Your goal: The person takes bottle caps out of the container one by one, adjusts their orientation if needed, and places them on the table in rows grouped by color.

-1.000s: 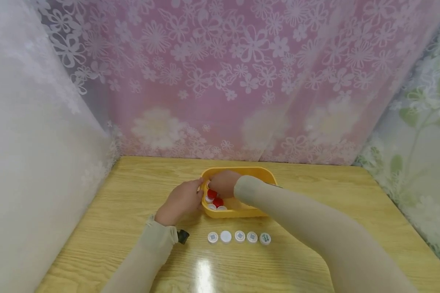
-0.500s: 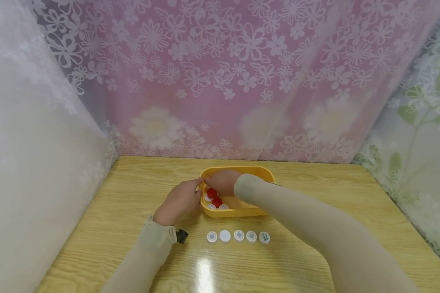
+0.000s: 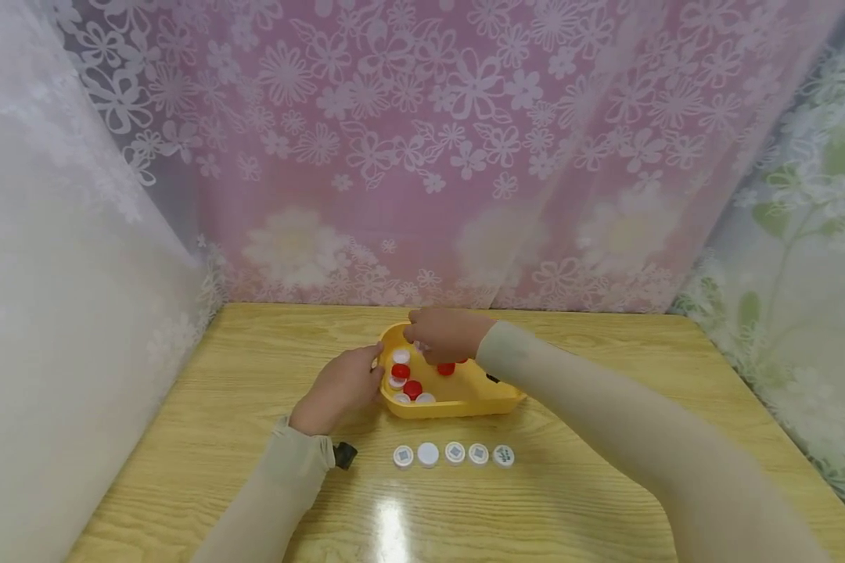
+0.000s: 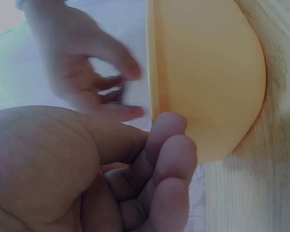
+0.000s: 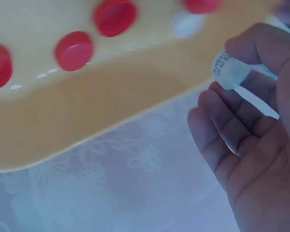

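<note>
My left hand (image 3: 338, 391) grips the left end of a yellow plastic basket (image 3: 458, 409), its curled fingers against the outer wall in the left wrist view. Over the basket's far side my right hand (image 3: 451, 332) pinches a white bottle cap (image 5: 229, 70) between thumb and fingertips; dark print shows on the cap's side. Inside the basket lie red bottle caps (image 3: 412, 389) and white bottle caps (image 3: 400, 356), mostly toward the left end. The right forearm hides part of the basket's right side.
Several white bottle caps (image 3: 454, 452) stand in a row on the wooden table (image 3: 267, 485), in front of the basket. A pink floral curtain (image 3: 394, 195) hangs behind the table, with pale cloth on both sides.
My right hand has risen from the basket's left end and moved right and back, now with a white bottle cap. More caps are uncovered inside. The left hand has stayed on the basket.
</note>
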Demonstrator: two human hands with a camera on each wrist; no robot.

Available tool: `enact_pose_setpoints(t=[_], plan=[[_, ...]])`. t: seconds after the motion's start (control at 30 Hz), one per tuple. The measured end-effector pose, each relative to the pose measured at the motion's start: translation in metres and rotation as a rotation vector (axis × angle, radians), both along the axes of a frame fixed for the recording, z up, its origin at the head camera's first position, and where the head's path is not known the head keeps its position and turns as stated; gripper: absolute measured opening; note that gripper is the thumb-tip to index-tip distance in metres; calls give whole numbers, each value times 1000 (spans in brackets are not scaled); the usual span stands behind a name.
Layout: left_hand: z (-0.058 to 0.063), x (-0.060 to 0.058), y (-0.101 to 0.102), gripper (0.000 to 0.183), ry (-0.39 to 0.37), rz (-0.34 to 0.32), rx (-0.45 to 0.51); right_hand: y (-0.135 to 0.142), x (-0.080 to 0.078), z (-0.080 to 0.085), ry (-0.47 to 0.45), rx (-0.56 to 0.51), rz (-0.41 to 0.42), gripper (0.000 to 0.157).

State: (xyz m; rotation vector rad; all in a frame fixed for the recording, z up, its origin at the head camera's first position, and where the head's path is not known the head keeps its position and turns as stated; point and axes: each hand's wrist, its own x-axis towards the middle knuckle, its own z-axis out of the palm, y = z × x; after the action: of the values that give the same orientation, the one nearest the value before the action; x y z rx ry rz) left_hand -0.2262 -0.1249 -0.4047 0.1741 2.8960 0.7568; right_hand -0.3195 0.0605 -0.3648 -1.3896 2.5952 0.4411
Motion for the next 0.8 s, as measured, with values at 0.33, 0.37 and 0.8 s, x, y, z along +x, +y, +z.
enact_pose_setpoints(t=[0.33,0.37,0.8], plan=[[-2,1,0,52,19,-17,-13,27,63,23,44,-406,131,22],[-3,1,0,52,19,-17,-16,31,70,21,42,-456,137,22],[1,1,1,53,17,-13,-48,67,122,8,27,-783,45,26]])
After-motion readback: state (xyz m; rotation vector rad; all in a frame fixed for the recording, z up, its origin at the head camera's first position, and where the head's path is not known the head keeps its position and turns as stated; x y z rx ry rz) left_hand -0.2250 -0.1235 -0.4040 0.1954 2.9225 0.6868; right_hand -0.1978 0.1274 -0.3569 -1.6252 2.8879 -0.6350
